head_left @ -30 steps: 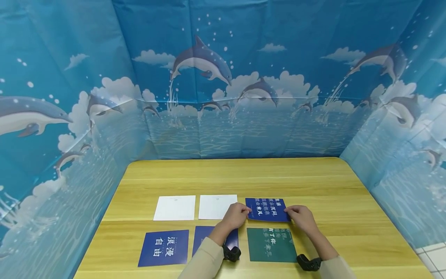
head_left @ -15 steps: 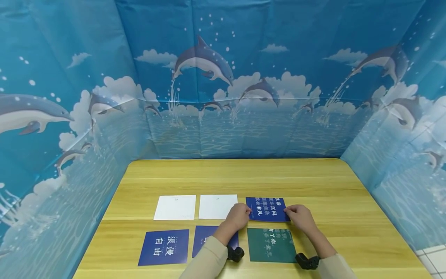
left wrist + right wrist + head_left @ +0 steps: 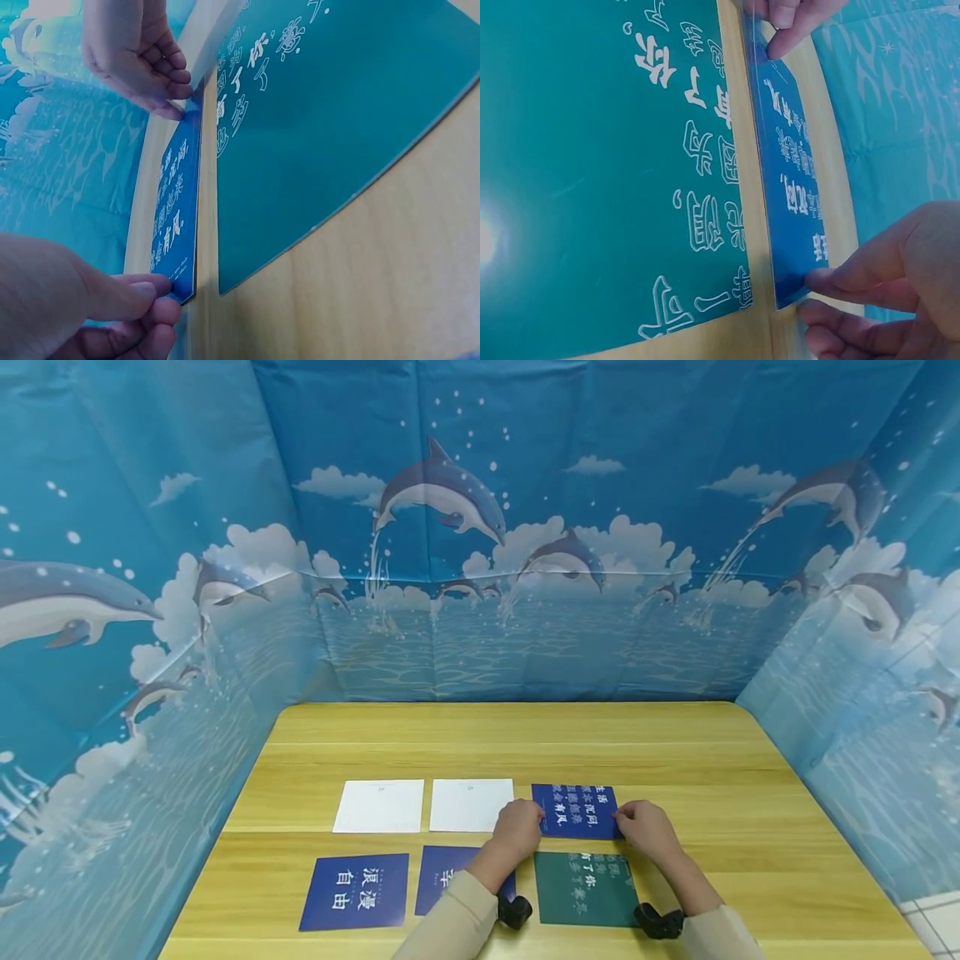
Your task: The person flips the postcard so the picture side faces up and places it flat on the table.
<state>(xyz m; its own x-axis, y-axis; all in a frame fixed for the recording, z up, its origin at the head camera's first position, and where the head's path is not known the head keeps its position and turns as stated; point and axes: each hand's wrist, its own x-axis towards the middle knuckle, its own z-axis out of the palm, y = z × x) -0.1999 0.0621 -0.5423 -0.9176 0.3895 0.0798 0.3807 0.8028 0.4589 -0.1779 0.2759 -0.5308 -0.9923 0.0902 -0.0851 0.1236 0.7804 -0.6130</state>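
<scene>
A dark blue card (image 3: pixel 573 812) with white lettering lies in the back row on the right. My left hand (image 3: pixel 517 828) pinches its left edge between thumb and fingers. At the opposite edge, my right hand (image 3: pixel 649 831) pinches it too. In the left wrist view the left hand's thumb (image 3: pixel 139 296) shows on the card's corner. The right wrist view has the right hand (image 3: pixel 900 285) at the other corner, thumb and finger on either side of the edge. Directly in front lies a green card (image 3: pixel 585 893) with pale lettering, apart from the blue one.
Two white cards (image 3: pixel 378 807) lie left in the back row. In the front row are a blue card (image 3: pixel 354 893) and a second blue card (image 3: pixel 438 868), partly covered by my left forearm. A dolphin-print curtain (image 3: pixel 480 635) borders the wooden table (image 3: pixel 675 743).
Both hands keep their pinch on the blue card, which has hardly moved. The whole head view has shifted slightly, and the left forearm sits a little further right.
</scene>
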